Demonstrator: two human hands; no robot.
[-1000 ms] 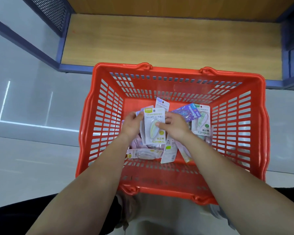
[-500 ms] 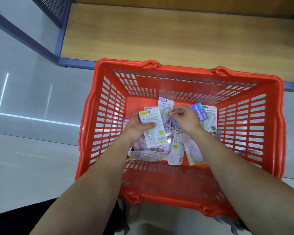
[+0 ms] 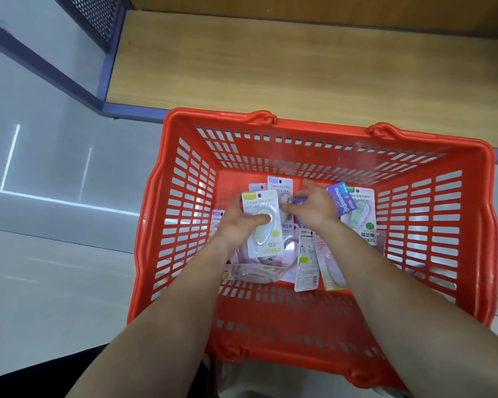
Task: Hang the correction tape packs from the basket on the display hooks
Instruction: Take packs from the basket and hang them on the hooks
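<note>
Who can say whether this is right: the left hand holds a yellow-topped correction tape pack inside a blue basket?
Not quite. The head view shows the basket is red, not blue. The rest stands: the left hand holds a yellow-topped correction tape pack inside it.

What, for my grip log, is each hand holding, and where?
Left hand grips the yellow-topped white card pack by its left edge; right hand: cannot tell.

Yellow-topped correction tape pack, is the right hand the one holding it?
No, the left hand grips the yellow-topped pack, thumb across its blister; the right hand is beside it.
</note>
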